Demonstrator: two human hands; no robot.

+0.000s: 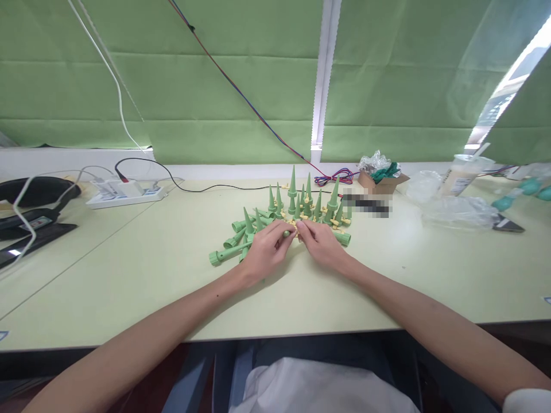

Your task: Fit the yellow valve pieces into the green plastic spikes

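Observation:
My left hand (266, 249) is closed, with the rounded end of a green plastic piece (286, 233) showing between thumb and fingers. The rest of that piece is hidden by the hand. Almost touching it, my right hand (321, 244) is pinched at a small yellow part (295, 229) between the two hands, mostly covered by fingertips. Just behind stand several pointed green plastic spikes (333, 198), many with small yellow valve-like pieces (306, 217) at them. More green spikes lie on their sides at the left, one with a ridged cap (216, 258) beside my left hand.
On the pale table (172, 287), a white power strip (127, 196) with cables stands at the left. Behind the spikes lies a coiled red-blue wire (340, 176). A cardboard box (383, 182), plastic bags (460, 212) and a drink cup (462, 175) are at the right.

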